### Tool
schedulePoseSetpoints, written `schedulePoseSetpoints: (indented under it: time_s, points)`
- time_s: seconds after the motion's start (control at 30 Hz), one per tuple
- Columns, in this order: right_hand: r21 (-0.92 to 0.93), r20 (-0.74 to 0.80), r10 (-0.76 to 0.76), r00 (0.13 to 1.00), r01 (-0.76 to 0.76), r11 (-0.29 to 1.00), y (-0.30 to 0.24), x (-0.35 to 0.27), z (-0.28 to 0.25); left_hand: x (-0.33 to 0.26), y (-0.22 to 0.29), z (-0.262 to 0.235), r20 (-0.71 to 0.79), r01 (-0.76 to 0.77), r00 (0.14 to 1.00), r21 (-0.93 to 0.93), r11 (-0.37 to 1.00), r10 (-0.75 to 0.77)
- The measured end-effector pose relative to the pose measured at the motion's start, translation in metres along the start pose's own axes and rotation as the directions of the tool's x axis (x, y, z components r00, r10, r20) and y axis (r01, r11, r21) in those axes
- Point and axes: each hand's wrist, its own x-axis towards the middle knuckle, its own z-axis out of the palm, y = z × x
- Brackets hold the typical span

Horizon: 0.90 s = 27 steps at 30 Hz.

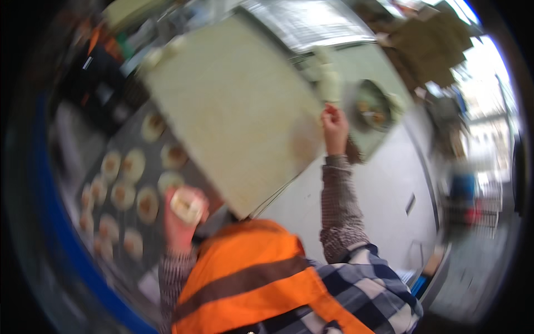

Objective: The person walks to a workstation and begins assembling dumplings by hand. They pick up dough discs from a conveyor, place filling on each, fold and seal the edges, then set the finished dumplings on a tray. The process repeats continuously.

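Note:
My left hand is cupped around a small pale dough round with a light brown middle. It is held at the near edge of a dark baking tray, where several similar pale rounds with brown centres lie. Stretched out to the far right, my right hand has its fingers closed at the near end of a long pale roll of dough. Motion blur softens the fingertips there. Beside that hand sits a round metal bowl with brown and whitish bits inside.
A large pale board lies at an angle between my hands. Behind it stands a shiny metal tray. A white worktop extends on the right. Brown cardboard is stacked at the far right. A blue edge curves along the left.

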Motion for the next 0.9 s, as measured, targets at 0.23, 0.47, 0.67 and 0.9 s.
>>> schedulePoseSetpoints:
  time_s: [0.23, 0.47, 0.67, 0.9]
  points:
    - [0.284, 0.872, -0.237, 0.429, -0.047, 0.958, -0.139, -0.129, 0.100, 0.016, 0.005, 0.022, 0.071, -0.423, 0.904, 0.273, 0.864, 0.421]
    - [0.346, 0.839, -0.428, 0.337, 0.278, 0.896, -0.174, -0.180, 0.162, -0.026, 0.037, -0.013, 0.016, -0.497, 0.733, 0.695, 0.519, 0.680]
    - [0.406, 0.834, -0.382, 0.398, 0.026, 0.913, -0.202, -0.229, 0.212, -0.057, 0.081, -0.055, -0.152, -0.412, 0.828, 0.488, 0.770, 0.539]
    - [0.320, 0.868, -0.345, 0.356, 0.129, 0.939, -0.236, -0.282, 0.250, -0.090, 0.143, -0.111, -0.064, -0.166, 0.977, 0.390, 0.906, 0.206]
